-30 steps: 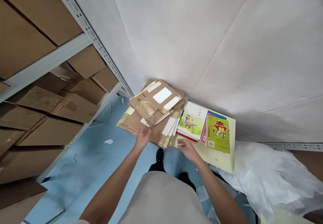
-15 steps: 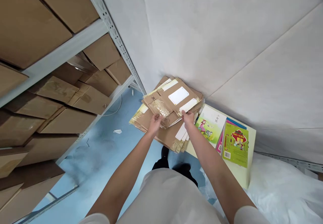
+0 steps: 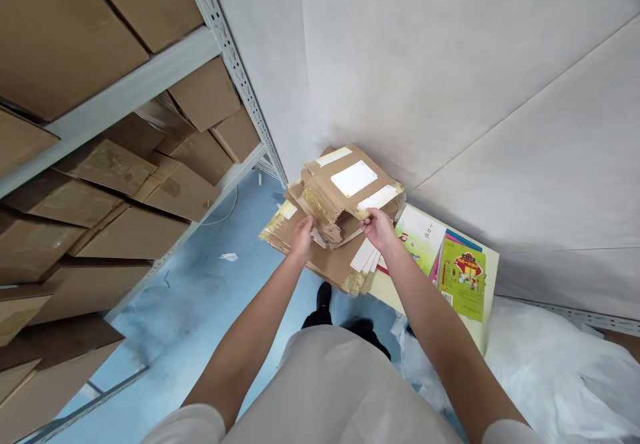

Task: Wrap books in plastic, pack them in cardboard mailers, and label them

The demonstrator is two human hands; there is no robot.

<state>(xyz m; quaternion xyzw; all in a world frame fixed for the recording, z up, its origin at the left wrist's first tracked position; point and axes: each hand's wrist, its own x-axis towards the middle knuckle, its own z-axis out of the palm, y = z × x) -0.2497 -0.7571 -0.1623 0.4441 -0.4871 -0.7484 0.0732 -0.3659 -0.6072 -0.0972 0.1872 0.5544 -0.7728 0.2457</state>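
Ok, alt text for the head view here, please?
The left hand and right hand grip the near edge of the top flattened cartons of a cardboard pile by a white wall. Children's books lie to its right; shelving stacked with brown boxes stands left.

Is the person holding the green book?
No, the green book lies on the pale board, while the left hand and right hand both grip the flattened cardboard.

Cardboard stack [image 3: 345, 194] at the foot of the wall [image 3: 425, 64].
Shelf rack [image 3: 150, 74] left of it, books [image 3: 463, 274] just right on a board [image 3: 475, 334], plastic sheet [image 3: 550, 377] nearer, further right.
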